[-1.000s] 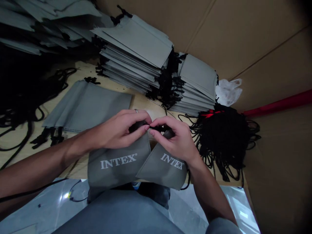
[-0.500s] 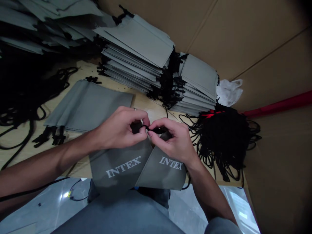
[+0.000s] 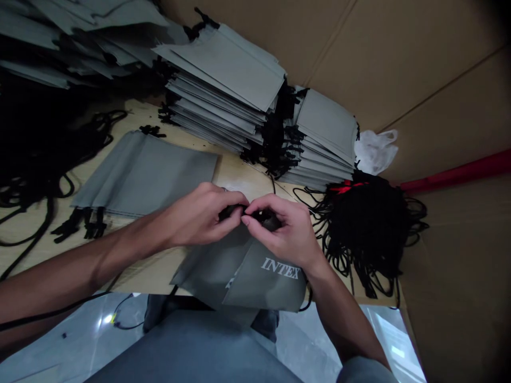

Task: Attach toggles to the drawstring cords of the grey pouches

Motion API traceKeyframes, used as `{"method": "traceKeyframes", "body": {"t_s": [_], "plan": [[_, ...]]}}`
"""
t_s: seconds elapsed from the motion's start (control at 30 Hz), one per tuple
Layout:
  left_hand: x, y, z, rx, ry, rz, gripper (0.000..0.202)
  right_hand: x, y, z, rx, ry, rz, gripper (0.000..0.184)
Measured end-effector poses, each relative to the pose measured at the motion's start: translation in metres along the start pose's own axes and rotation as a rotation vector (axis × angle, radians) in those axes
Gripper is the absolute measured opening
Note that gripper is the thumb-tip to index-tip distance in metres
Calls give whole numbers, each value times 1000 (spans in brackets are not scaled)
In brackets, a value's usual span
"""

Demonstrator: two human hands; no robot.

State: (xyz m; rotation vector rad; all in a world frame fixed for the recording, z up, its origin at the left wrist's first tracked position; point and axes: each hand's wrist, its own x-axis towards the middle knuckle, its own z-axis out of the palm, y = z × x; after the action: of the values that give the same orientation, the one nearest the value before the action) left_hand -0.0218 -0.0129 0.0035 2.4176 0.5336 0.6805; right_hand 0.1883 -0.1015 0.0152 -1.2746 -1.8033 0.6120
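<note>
A grey fabric pouch [image 3: 255,276] printed INTEX lies folded on the near edge of the wooden table [image 3: 235,173]. My left hand [image 3: 199,215] and my right hand [image 3: 285,231] meet over its top end, fingertips pinched together on a black drawstring cord [image 3: 249,211]. Both hands are closed. The cord's ends are mostly hidden under my fingers.
Tall stacks of grey pouches [image 3: 227,93] stand at the back, a flat pile [image 3: 147,175] lies to the left. A heap of black cords [image 3: 371,223] with a red tie sits to the right, more cords at far left. Cardboard walls [image 3: 399,64] close the back and right.
The left half of the pouch has swung right and folded under, so its left INTEX print no longer shows. Both hands stayed pinched on the cord.
</note>
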Motion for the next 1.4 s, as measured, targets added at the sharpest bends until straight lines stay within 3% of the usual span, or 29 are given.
{"method": "traceKeyframes", "body": {"t_s": [0.13,0.4,0.63,0.9,1.07,1.27,1.4], "plan": [[0,4,1,4,8,39,19,0,0,0,-29,-6,-30,8],[2,5,-1,47,-102,15,25,1,-1,3,-40,-56,-43,10],[1,3,-6,-28,-120,-2,27,0,5,1,-65,59,15,14],[2,4,-11,-278,-64,37,37,2,10,-7,293,-49,143,6],[1,3,-14,-448,-89,-13,25,3,12,-11,334,-46,106,13],[0,3,-14,-238,-38,-63,22,3,16,-21,355,-101,77,22],[0,1,-14,-201,-2,-97,25,5,16,-34,153,-112,47,23]]}}
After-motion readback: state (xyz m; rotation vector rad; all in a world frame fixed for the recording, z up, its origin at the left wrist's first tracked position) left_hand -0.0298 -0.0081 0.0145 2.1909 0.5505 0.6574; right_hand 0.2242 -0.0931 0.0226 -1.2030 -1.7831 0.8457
